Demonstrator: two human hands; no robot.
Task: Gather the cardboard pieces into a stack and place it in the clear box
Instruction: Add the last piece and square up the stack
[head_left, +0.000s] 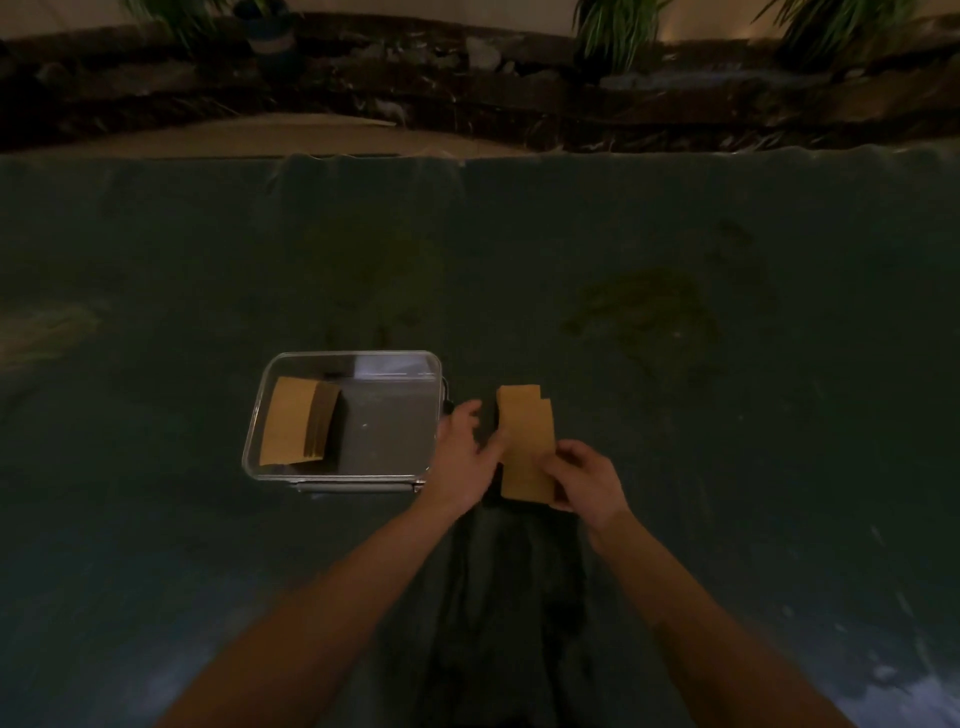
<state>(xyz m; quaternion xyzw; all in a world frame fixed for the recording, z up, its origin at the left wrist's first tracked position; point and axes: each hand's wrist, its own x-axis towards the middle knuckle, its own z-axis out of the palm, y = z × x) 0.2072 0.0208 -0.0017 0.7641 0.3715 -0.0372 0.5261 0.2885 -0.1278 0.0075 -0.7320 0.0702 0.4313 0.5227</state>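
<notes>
A stack of tan cardboard pieces (525, 441) sits on the dark cloth just right of the clear box (343, 475); the top pieces are slightly offset at the far end. My left hand (467, 454) presses against the stack's left edge, and my right hand (584, 480) grips its near right corner. The clear box is a rectangular plastic container with a grey bottom. Inside it, against the left wall, leans another stack of cardboard pieces (291, 428).
A dark green cloth (675, 364) covers the whole table. Beyond its far edge run a tan strip (260, 135), dark rocks and green plants (613, 31). A dark fold of fabric (509, 597) lies between my forearms.
</notes>
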